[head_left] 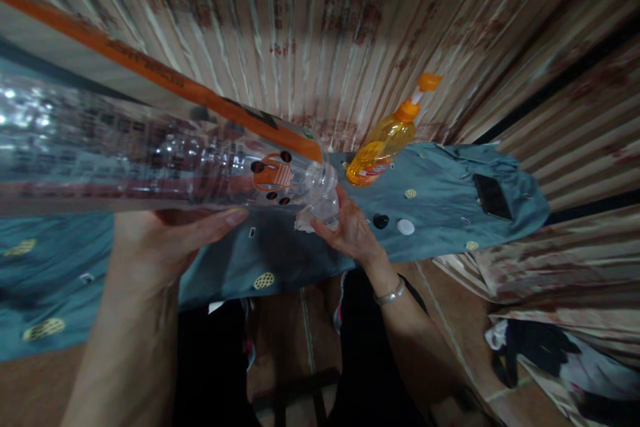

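A long clear plastic package (215, 167) with an orange band and a printed orange design stretches from the left edge to the middle of the view. Rounded, shiny clear shapes show through it, too blurred to name surely. From below, my left hand (175, 233) grips the package, its thumb along the near side and its fingers hidden behind. My right hand (350, 223) is closed around crumpled clear plastic at the package's right end, thumb and fingers on either side. Just right of that hand lie a black cap (381, 221) and a white round lid (406, 227).
A pump bottle (380, 150) of orange-yellow liquid stands behind my right hand. A dark phone (493, 197) lies on the right part of the blue-green cloth (430, 207). Pleated curtains (320, 47) hang close behind and to the right. Dark and pale fabric (545, 353) lies lower right.
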A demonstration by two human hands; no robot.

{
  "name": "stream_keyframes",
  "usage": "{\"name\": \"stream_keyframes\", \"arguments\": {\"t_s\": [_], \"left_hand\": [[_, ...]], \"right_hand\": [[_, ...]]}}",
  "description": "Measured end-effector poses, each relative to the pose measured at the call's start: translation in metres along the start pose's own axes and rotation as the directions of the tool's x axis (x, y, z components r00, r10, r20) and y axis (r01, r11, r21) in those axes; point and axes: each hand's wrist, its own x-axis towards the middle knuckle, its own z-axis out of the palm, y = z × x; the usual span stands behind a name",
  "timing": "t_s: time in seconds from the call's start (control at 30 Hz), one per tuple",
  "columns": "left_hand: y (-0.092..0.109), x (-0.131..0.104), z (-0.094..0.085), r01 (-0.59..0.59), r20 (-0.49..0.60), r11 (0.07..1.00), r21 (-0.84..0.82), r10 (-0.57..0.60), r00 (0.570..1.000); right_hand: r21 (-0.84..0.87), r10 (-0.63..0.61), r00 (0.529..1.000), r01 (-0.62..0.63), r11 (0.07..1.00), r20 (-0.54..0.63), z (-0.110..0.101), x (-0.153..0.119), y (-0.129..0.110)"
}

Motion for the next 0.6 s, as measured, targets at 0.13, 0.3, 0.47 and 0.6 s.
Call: {"name": "stream_keyframes", "arguments": {"t_s": [0.13, 0.3, 0.47, 0.6], "left_hand": [[-0.0030, 0.0002, -0.0018, -0.002, 0.003, 1.000, 0.010, 0.002, 1.000], [-0.0039, 0.0020, -0.0007, -0.029, 0.018, 0.999, 0.014, 0.029, 0.999], [-0.0029, 0.0016, -0.0016, -0.007, 0.033, 1.000, -0.003, 0.007, 0.999], [-0.0020, 0.0012, 0.0000, 0.027, 0.028, 0.999, -0.032, -0.026, 0.999]], "right_hand": [[-0.011, 0.002, 1.000, -0.002, 1.000, 0.015, -0.0018, 0.0011, -0.0013], [-0.029, -0.001, 1.000, 0.001, 1.000, 0.015, -0.0027, 0.0012, -0.0017], [-0.024, 0.005, 1.000, -0.004, 1.000, 0.023, -0.0021, 0.0002, -0.0013], [-0.008, 0.019, 0.999, -0.019, 1.000, 0.030, -0.0028, 0.0004, -0.0018]]}}
